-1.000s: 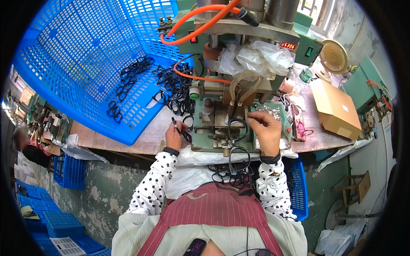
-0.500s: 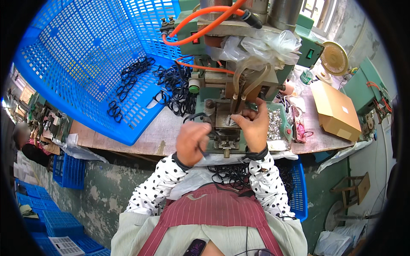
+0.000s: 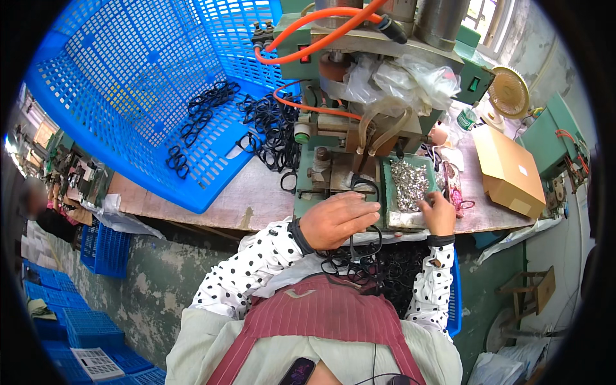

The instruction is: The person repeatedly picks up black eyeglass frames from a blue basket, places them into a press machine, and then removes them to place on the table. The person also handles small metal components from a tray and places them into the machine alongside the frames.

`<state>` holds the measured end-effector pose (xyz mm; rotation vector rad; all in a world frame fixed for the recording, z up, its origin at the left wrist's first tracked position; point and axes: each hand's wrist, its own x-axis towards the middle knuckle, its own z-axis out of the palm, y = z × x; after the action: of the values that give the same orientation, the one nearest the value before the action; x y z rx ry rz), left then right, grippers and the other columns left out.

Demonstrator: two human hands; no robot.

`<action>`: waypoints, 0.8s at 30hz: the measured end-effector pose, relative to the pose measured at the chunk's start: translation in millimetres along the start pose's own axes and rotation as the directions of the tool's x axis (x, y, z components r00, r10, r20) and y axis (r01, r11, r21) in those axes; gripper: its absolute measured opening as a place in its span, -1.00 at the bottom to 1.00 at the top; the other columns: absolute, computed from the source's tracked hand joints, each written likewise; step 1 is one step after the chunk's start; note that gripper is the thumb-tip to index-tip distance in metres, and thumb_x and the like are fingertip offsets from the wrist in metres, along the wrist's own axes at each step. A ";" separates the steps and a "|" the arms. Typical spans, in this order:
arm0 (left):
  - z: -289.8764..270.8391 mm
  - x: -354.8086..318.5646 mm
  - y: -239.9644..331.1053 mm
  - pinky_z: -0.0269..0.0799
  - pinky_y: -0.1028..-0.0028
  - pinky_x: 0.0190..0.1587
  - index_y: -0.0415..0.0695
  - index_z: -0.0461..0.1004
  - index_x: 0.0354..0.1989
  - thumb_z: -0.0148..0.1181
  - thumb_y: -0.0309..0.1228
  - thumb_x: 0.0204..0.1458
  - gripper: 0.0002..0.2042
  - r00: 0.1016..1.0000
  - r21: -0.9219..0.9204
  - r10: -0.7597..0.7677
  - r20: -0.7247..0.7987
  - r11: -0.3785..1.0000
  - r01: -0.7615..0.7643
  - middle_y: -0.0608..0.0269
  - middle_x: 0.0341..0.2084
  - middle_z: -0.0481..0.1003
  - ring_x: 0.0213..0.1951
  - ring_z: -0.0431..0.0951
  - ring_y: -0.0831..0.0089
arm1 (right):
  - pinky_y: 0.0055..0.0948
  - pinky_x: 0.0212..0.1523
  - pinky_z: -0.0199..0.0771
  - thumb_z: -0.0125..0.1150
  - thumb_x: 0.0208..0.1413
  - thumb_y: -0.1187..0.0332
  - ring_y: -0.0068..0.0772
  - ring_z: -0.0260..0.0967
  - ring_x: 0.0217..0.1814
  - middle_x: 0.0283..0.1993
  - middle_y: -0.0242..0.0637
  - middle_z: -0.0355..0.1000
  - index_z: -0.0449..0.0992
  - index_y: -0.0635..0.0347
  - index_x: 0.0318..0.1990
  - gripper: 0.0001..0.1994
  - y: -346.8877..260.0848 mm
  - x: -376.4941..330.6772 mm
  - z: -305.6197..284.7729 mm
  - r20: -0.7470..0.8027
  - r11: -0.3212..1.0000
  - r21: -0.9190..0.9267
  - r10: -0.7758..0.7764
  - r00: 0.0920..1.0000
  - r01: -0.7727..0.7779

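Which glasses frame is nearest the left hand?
The black frame the left hand partly covers, upper ring at the green machine. Other frames lie in or beside the big blue basket, or heaped lower down.

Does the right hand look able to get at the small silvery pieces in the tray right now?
Most likely yes: the right hand's fingertips are right beside the silvery pieces, the tray looks uncovered, and the left hand is off to the left, not in between.

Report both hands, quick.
Left hand: over a black glasses frame; grip can't be told.
Right hand: partly closed beside small metal parts; whether holding any can't be told.
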<state>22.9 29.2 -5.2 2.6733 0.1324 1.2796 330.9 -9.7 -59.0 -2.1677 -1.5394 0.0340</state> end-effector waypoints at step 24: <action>-59.6 -92.6 -194.7 -0.26 -0.14 0.31 0.12 0.49 -0.05 0.06 -0.30 0.02 -0.71 0.808 0.796 -0.529 0.260 0.591 0.131 0.44 0.11 0.37 0.35 0.10 0.38 | -0.28 -0.38 0.45 0.27 0.05 0.41 -0.15 0.48 -0.42 -0.42 -0.21 0.53 0.54 0.14 -0.31 -0.93 -16.4 3.3 46.1 -0.458 0.935 0.318 0.009 0.889 0.154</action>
<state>-82.5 212.9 -77.2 3.2599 1.3212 0.4171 304.3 14.2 -92.6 -1.6848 -1.2328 -0.2003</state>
